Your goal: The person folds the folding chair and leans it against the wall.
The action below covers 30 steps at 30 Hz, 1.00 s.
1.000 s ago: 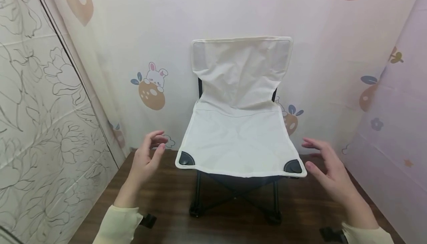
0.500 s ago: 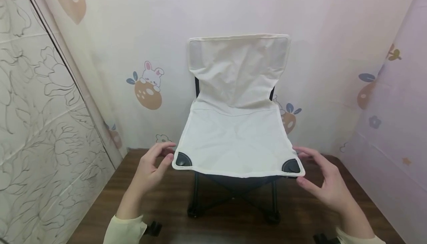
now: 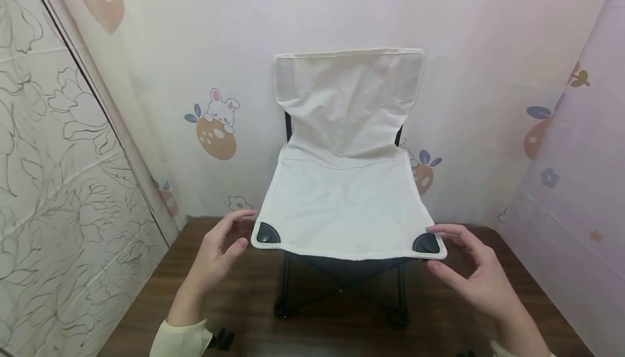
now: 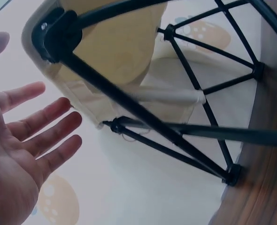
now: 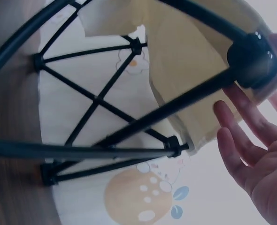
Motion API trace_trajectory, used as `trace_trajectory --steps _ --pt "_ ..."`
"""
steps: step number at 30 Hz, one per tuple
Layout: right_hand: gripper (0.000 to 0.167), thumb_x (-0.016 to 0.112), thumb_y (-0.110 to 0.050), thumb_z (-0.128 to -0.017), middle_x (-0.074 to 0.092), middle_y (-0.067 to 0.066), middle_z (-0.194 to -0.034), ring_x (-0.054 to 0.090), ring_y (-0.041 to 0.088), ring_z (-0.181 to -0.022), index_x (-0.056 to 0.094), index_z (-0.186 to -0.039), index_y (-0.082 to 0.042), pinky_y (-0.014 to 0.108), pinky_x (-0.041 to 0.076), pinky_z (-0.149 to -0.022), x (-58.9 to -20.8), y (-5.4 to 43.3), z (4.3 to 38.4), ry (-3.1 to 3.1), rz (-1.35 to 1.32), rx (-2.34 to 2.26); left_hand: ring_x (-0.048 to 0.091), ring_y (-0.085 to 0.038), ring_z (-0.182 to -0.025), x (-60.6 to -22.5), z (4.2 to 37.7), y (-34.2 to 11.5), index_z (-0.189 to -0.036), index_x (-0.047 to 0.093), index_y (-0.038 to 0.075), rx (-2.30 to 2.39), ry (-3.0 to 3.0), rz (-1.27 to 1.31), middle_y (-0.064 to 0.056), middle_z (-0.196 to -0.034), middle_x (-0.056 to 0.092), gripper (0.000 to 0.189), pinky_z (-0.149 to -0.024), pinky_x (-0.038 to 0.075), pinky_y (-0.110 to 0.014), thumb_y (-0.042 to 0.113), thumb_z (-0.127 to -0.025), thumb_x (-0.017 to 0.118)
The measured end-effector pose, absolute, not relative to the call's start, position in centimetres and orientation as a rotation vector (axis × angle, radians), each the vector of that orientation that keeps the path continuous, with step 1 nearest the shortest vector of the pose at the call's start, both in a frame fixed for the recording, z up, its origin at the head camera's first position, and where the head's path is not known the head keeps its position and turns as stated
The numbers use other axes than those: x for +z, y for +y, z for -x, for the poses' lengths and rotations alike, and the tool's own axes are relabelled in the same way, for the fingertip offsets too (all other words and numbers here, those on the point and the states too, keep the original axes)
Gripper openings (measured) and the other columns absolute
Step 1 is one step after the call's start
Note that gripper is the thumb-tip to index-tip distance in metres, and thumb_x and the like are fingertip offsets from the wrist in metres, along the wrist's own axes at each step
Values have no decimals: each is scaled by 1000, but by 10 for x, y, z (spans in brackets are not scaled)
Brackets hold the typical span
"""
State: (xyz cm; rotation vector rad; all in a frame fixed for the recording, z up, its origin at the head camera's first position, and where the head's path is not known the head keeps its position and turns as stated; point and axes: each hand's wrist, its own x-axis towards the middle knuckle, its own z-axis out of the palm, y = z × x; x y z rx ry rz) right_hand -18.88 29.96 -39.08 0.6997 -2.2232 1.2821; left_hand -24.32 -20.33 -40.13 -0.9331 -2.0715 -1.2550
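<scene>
Folding camp chair [image 3: 345, 197]: off-white fabric, creased backrest [image 3: 349, 77], black corner patches [image 3: 268, 233], black crossed-leg frame [image 4: 129, 104] | upright on dark wood-grain surface [image 3: 166, 270] | left hand [image 3: 212, 256]: fingers spread, beside seat corner | right hand [image 3: 480, 273]: thumb and fingers wide about opposite corner | rabbit-print backdrop [image 3: 351, 10]; floral line-drawn panel [image 3: 63, 194] at left

A pale cloth backdrop [image 3: 342, 10] fills the rear, printed with a white rabbit [image 3: 222, 112] peeking over an orange carrot shape [image 3: 216, 139] with blue leaves [image 3: 193, 114], and a small outlined flower [image 3: 238, 203] below. On the left, a white panel [image 3: 73, 183] carries grey floral line drawings. The right-hand cloth [image 3: 576, 161] bears a blue flower [image 3: 549, 178] and an orange star [image 3: 595, 235]. Underneath spreads a dark brown wood-grain surface [image 3: 239, 303].
</scene>
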Motion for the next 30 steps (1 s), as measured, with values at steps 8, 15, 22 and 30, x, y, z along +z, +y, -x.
trace_trajectory --steps 8,15,22,30 --pt "50 75 24 -87 73 3 -123 69 11 -101 66 -132 7 20 59 -84 -391 289 189 -2160 -719 1498 72 -18 -108 -403 240 -193 -139 67 3 -1204 -1953 983 -9 -125 74 46 -98 56 -24 5 -93 69" --pt "48 74 28 -85 75 1 -123 71 10 -103 65 -129 10 22 60 -87 -390 289 189 -2107 -754 1626 70 -21 -114 -402 238 -186 -141 65 1 -1322 -1893 1053 -15 -129 71 53 -104 54 -24 -2 -88 71" --pt "49 73 32 -82 75 4 -123 71 11 -102 67 -126 11 22 60 -87 -390 294 190 -2055 -794 1672 70 -23 -115 -400 237 -181 -140 63 -1 -1432 -1898 1083 -18 -127 70 60 -108 55 -29 -14 -83 79" --pt "49 74 32 -81 76 0 -123 70 10 -102 69 -124 10 21 59 -86 -389 296 190 -2078 -758 1658 70 -17 -112 -399 237 -179 -126 66 -3 -1555 -1919 1030 -18 -119 70 49 -104 57 -27 -23 -83 77"
